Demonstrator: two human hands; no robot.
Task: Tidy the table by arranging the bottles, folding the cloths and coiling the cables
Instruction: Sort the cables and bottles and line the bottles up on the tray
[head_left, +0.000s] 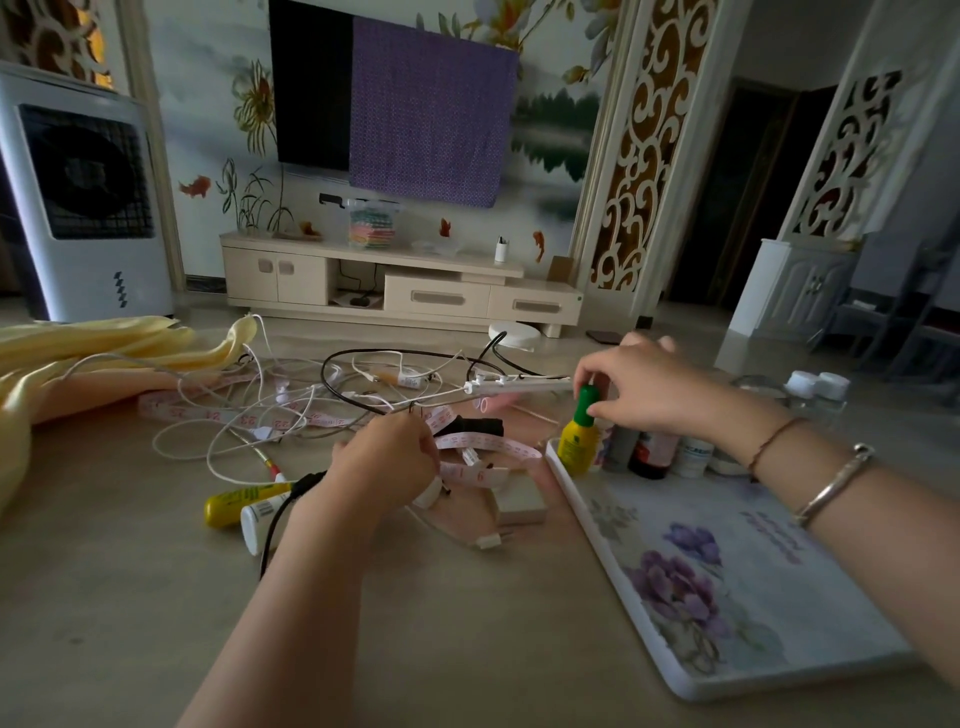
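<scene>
Fingers of the right hand (649, 387) pinch the green cap of the yellow bottle (577, 441), light, rigid and likely slippery, upright at the tray (753, 623) corner, while the left hand (387, 467) pinches a limp measuring tape (483, 449).

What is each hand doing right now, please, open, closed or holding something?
Left hand: fingers curled round the pink measuring tape.
Right hand: fingers pinch the green cap of the yellow bottle standing on the floral tray.
</scene>
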